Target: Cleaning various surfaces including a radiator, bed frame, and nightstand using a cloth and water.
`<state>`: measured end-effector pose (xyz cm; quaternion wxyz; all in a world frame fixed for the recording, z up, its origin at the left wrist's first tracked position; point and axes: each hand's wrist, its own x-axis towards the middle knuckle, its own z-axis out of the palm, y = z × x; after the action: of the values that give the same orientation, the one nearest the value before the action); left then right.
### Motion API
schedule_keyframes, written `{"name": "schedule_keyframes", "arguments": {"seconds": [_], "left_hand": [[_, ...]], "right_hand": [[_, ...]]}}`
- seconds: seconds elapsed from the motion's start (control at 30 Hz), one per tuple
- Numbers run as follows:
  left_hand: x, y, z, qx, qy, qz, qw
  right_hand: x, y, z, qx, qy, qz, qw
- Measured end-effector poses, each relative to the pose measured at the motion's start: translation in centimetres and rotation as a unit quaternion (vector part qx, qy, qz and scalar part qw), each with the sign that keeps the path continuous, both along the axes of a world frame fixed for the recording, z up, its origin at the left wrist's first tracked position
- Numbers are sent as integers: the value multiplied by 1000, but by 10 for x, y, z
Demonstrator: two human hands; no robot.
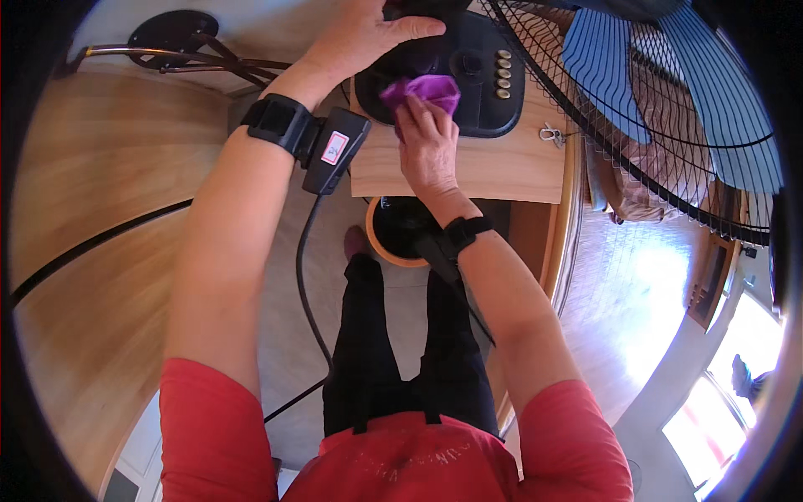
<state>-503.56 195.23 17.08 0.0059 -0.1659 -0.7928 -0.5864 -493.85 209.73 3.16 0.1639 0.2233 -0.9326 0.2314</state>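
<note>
My right hand [428,141] grips a crumpled purple cloth [439,91] and presses it on the black base [486,122] of an electric fan. A row of several round, pale buttons [503,74] runs along the base's right side. At the top edge my left hand [370,37] reaches over the base, its thumb pointing right beside a dark part of the fan. The left fingers are cut off by the picture's edge, so their hold is hidden. To the right rises the fan's wire grille [602,132] with blue blades [605,75] behind it.
The base stands on a light wooden cabinet top [382,166], with a small metal clip [552,134] on it. Below is a round bin [371,235] with a black lining. A dark folding stool [172,37] leans at upper left. Cables [302,251] hang from my wrist devices.
</note>
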Motion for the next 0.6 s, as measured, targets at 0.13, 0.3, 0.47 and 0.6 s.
{"name": "schedule_keyframes", "arguments": {"seconds": [0.13,0.3,0.47,0.6], "left_hand": [[0,3,-1,-50,78,6,996],[4,6,4,29,25,-18,999],[13,10,11,-163,74,7,984],[18,18,8,-108,69,25,991]], "right_hand": [[-21,48,7,54,9,70,996],[-14,102,2,20,53,-60,997],[-18,49,-2,-12,55,-254,965],[5,-38,0,-39,26,-158,986]]}}
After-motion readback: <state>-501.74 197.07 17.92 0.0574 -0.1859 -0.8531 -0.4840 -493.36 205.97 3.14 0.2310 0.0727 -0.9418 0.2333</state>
